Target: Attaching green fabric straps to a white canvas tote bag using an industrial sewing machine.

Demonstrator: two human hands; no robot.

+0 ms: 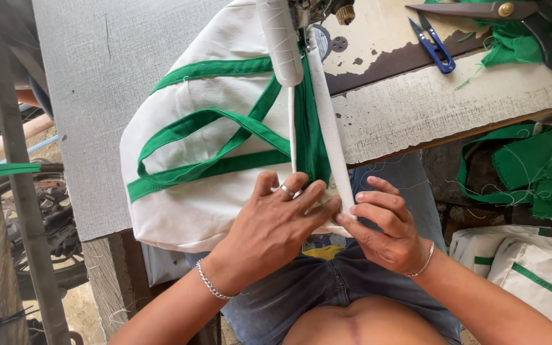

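No sleeves here, just bare arms: left hand (275, 225) has a ring plus chain bracelet, right hand (386, 225) a thin bangle, blue jeans.
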